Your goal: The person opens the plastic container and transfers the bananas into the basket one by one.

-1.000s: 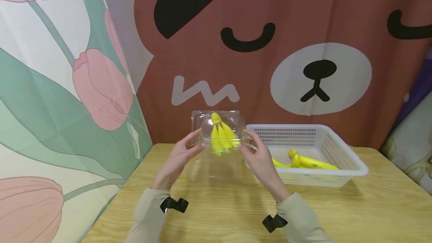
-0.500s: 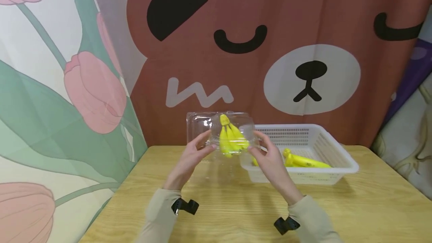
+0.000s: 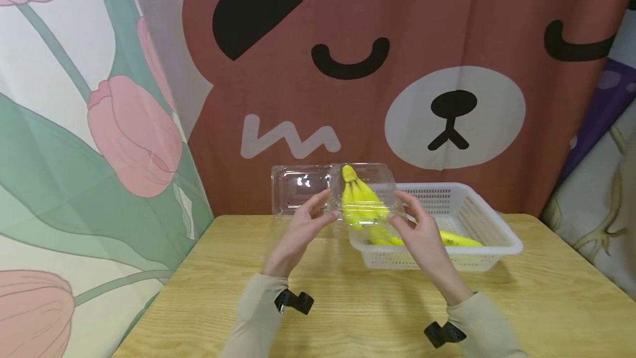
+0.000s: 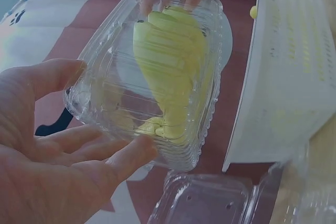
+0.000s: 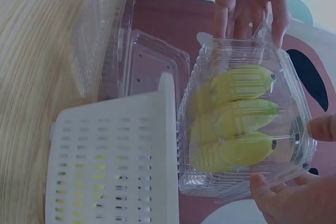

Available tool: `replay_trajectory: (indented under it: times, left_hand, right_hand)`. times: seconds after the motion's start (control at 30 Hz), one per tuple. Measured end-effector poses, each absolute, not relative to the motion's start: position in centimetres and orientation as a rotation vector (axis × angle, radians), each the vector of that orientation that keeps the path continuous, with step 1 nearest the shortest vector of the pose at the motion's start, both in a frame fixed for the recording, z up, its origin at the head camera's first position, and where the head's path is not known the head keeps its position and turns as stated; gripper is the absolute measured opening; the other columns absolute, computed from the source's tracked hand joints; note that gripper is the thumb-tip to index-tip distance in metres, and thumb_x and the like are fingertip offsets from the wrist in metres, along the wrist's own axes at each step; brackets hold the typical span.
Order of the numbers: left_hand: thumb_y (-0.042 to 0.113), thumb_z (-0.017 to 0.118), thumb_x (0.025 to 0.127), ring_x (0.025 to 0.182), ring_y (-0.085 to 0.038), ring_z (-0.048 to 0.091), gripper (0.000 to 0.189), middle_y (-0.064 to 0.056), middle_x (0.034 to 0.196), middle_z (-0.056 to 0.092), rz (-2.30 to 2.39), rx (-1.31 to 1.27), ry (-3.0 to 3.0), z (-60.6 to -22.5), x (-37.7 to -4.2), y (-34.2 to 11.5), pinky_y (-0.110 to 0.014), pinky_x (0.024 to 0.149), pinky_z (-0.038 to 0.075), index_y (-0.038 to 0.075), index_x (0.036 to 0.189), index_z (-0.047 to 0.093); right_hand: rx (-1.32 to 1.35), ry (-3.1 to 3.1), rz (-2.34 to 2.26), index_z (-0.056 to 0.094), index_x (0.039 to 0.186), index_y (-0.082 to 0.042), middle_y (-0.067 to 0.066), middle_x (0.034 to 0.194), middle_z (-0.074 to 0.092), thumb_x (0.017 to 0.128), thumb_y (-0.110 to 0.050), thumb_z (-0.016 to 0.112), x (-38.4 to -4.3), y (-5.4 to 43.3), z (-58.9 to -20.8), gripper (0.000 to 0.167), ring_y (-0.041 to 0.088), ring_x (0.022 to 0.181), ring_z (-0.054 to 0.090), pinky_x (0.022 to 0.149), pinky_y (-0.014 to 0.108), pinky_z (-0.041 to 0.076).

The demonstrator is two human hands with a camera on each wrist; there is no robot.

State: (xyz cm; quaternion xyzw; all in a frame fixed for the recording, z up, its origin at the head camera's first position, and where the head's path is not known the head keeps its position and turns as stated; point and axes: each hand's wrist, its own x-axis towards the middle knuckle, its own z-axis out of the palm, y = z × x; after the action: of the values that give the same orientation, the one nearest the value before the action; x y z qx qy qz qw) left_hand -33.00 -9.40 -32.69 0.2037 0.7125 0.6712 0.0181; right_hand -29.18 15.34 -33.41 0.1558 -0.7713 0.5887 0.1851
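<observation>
Both hands hold a clear plastic clamshell box [image 3: 380, 178] up above the table, near the basket's left end. Inside it lies a bunch of yellow bananas [image 3: 355, 200], stem end upward in the head view. My left hand [image 3: 304, 228] grips the box's left side between thumb and fingers. On the opposite side my right hand [image 3: 424, 233] pinches it the same way. The left wrist view shows the ribbed box [image 4: 152, 66] tilted, with the bananas [image 4: 170, 61] pressed close to its wall. In the right wrist view, several banana tips [image 5: 247, 116] face the camera.
A white perforated basket [image 3: 497, 250] stands on the wooden table [image 3: 358, 314] at the right, with more bananas [image 3: 462, 239] in it. Behind my left hand stands another clear clamshell box [image 3: 298, 184], lid raised. A printed bear curtain [image 3: 278, 87] hangs behind the table.
Both hands have carried the box of bananas to the right, and it now overlaps the basket's left part in the head view. More of the other clear box shows behind it.
</observation>
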Motion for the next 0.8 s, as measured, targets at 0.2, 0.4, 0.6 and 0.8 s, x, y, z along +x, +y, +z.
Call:
replay_trajectory:
  times: [0.2, 0.4, 0.6, 0.8]
  left_hand:
    - [0.025, 0.071, 0.091, 0.143, -0.027, 0.028, 0.073, -0.003, 0.158, 0.03, 2.093, 0.65, 2.179, -32.5, -32.8, -7.8, -0.052, 0.115, 0.024, 0.018, 0.154, 0.035]
    - [0.021, 0.07, 0.091, 0.131, -0.026, 0.046, 0.071, -0.007, 0.152, 0.04, 2.1, 0.651, 2.164, -32.5, -32.1, -6.9, -0.051, 0.111, 0.033, 0.019, 0.153, 0.037]
    - [0.021, 0.07, 0.091, 0.13, -0.025, 0.047, 0.07, -0.011, 0.153, 0.039, 2.091, 0.699, 2.168, -32.5, -31.6, -6.4, -0.048, 0.11, 0.035, 0.019, 0.152, 0.037]
    - [0.021, 0.071, 0.089, 0.125, -0.024, 0.051, 0.071, -0.011, 0.152, 0.041, 2.071, 0.713, 2.182, -32.4, -31.2, -6.0, -0.048, 0.11, 0.036, 0.018, 0.152, 0.038]
  right_hand:
    - [0.433, -2.174, 1.615, 0.04, 0.149, -0.011, 0.008, 0.153, 0.036, 0.1, -0.02, 0.059, -28.5, 16.7, -33.1, 0.054, 0.032, 0.137, 0.034, 0.108, 0.052, 0.036]
    - [0.446, -2.191, 1.573, 0.039, 0.15, -0.012, 0.008, 0.155, 0.033, 0.1, -0.021, 0.058, -27.7, 17.8, -33.0, 0.054, 0.035, 0.139, 0.031, 0.109, 0.055, 0.034]
    - [0.438, -2.194, 1.543, 0.039, 0.15, -0.013, 0.007, 0.154, 0.034, 0.1, -0.019, 0.058, -27.0, 18.4, -32.9, 0.054, 0.034, 0.138, 0.032, 0.108, 0.054, 0.034]
    - [0.418, -2.21, 1.509, 0.04, 0.15, -0.014, 0.006, 0.153, 0.036, 0.101, -0.021, 0.058, -26.4, 19.0, -32.9, 0.053, 0.03, 0.135, 0.036, 0.106, 0.036, 0.039]
